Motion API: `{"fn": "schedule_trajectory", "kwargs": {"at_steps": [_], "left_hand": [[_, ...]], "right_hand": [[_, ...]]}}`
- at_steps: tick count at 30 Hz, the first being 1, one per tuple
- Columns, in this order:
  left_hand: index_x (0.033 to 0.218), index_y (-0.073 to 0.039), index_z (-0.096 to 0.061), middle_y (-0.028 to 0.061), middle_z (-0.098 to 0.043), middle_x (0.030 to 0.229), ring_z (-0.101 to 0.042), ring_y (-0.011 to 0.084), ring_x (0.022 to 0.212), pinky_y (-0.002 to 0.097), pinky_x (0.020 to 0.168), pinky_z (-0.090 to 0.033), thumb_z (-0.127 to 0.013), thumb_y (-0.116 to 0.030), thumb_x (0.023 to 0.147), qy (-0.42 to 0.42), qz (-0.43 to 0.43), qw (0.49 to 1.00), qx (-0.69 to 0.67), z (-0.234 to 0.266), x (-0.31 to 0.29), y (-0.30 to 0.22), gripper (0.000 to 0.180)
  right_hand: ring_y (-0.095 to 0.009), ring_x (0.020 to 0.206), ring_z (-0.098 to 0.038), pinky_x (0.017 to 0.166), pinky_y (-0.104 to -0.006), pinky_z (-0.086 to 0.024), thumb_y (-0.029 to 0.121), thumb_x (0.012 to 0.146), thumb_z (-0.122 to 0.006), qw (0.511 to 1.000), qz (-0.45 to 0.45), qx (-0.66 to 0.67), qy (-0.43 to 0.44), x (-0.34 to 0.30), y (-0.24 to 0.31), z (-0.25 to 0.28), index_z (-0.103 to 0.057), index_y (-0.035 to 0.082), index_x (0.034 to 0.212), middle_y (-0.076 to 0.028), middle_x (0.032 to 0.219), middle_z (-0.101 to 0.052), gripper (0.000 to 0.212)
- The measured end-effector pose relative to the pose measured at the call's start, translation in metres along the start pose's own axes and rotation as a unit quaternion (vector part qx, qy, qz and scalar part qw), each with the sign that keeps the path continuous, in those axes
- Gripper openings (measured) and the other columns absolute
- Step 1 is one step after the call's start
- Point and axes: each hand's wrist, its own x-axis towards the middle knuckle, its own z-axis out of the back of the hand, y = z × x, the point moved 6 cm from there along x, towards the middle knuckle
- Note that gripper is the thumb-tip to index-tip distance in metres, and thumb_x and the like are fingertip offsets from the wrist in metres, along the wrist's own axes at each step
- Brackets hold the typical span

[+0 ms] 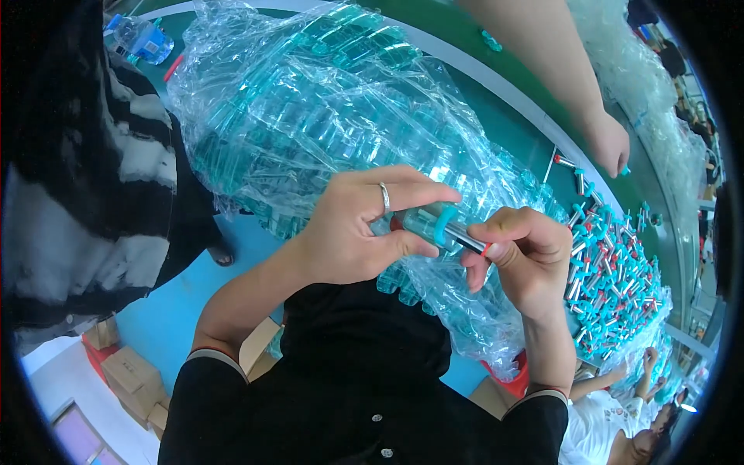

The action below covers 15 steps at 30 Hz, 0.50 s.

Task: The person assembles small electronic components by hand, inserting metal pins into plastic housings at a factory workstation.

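Note:
Between the fingers and thumb of my left hand (349,225), closed around it, is a clear teal plastic cylinder (422,222) with a bright teal collar at its right end. A shiny silver rod (465,238) with a red ring near its outer end sits at the collar, in line with the cylinder. My right hand (531,256) pinches that outer end between thumb and fingers. How deep the rod reaches inside I cannot tell. Just beyond my hands lies a large clear plastic bag (310,116) full of similar teal cylinders.
To the right, a heap of silver rods with teal and red parts (612,279) covers the green table (535,136). Another person's hand (608,143) reaches over it. A water bottle (147,40) stands far left, near a person in dark clothing (116,178). Cardboard boxes (132,376) are at lower left.

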Motion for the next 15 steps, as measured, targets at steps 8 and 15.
{"fn": "schedule_trajectory", "kwargs": {"at_steps": [8,15], "left_hand": [[0.12,-0.004,-0.072,0.0138,-0.071,0.108,-0.068,0.0204,0.091,0.0307,0.077,-0.054,-0.085,-0.002,0.07,0.006,-0.007,1.0,0.015,-0.003,-0.001,-0.005,0.052],[0.121,-0.002,-0.072,0.0147,-0.071,0.107,-0.067,0.0196,0.089,0.0301,0.077,-0.053,-0.085,-0.001,0.07,-0.001,0.0,1.0,-0.002,-0.005,-0.005,-0.004,0.052]], "right_hand": [[-0.021,0.064,-0.07,0.06,-0.0302,-0.058,-0.009,0.094,-0.061,1.0,-0.009,0.011,-0.001,-0.006,-0.004,0.0,-0.069,-0.009,0.103,-0.017,0.085,-0.07,0.011],[-0.021,0.065,-0.07,0.06,-0.0304,-0.057,-0.009,0.095,-0.061,0.999,0.008,0.029,-0.023,-0.011,-0.006,-0.004,-0.068,-0.008,0.102,-0.017,0.085,-0.069,0.01]]}}
